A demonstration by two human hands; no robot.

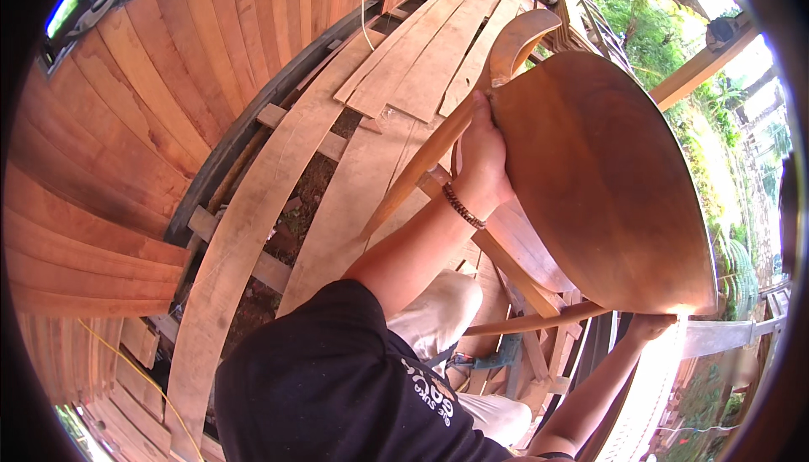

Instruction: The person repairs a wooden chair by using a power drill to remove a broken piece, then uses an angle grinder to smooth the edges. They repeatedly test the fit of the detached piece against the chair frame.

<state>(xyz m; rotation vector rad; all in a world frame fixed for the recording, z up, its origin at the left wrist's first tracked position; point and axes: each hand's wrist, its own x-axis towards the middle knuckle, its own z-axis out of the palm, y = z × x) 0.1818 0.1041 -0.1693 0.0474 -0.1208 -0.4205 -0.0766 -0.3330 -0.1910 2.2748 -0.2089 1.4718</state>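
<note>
A brown wooden chair (598, 175) is held up in front of me, its broad, smooth panel facing up toward the camera, with a curved piece at the top and round legs angled out. My left hand (489, 150) grips it along the panel's left edge, beside the top of a leg (421, 158); its fingertips are partly hidden. My right hand (653, 325) is closed on the chair at the panel's lower right edge, where bright light hides some detail. A bracelet is on my left wrist.
Loose wooden planks (261, 217) lie over joists, with gaps showing dirt beneath. A planked wooden wall (152, 99) curves along the left. A yellow cord (152, 378) runs at lower left. A teal power tool (493, 359) lies below the chair. Greenery and posts stand to the right.
</note>
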